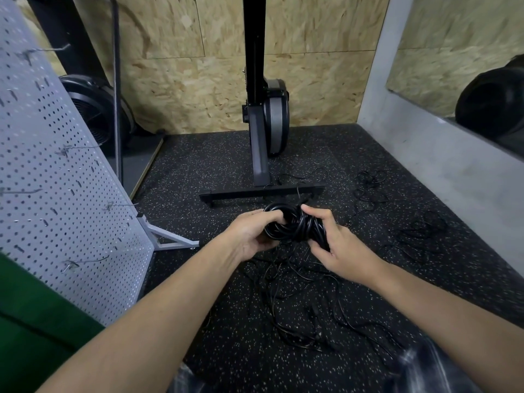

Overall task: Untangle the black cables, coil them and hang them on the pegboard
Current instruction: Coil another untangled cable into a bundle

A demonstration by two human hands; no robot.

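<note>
Both hands, left [249, 234] and right [338, 245], grip one coil [292, 222] (black, thick). Loose cables [306, 302] sprawl below it; the pegboard [56, 177] stands left.

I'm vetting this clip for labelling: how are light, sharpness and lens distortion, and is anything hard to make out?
Head view: soft, even light, no glare; wide-lens distortion tilts the pegboard at left; left hand, right hand and the cable bundle they grip are sharp; the loose cables barely stand out from the speckled floor; the cloth at the bottom edge is smeared.
</note>
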